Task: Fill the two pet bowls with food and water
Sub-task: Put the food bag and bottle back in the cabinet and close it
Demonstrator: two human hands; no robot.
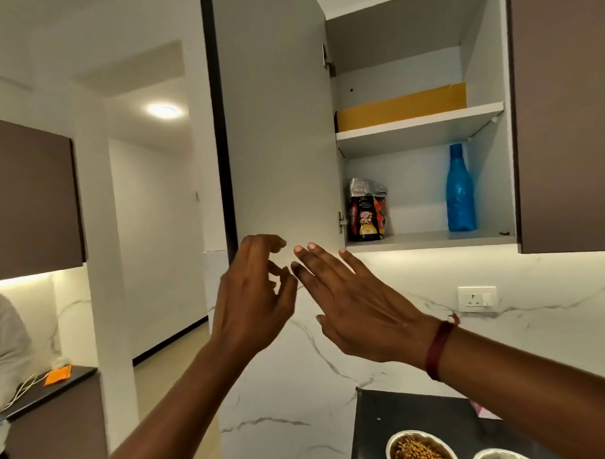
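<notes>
Both my hands are raised in front of the open wall cupboard door (277, 127), below its lower edge. My left hand (253, 296) has loosely curled fingers and holds nothing. My right hand (358, 306) is flat with straight fingers, also holding nothing. On the cupboard's bottom shelf stand a pet food bag (366, 213) at the left and a blue water bottle (459, 193) at the right. Two steel bowls sit on the dark counter at the bottom edge: one (422, 448) holds brown kibble; the other bowl (501, 457) is mostly cut off, its contents unclear.
A yellow box (401, 107) lies on the upper shelf. A wall socket (477, 298) sits on the marble backsplash. Another person's sleeve (6, 342) shows at the far left beside a counter with an orange item (58, 374) and white cables.
</notes>
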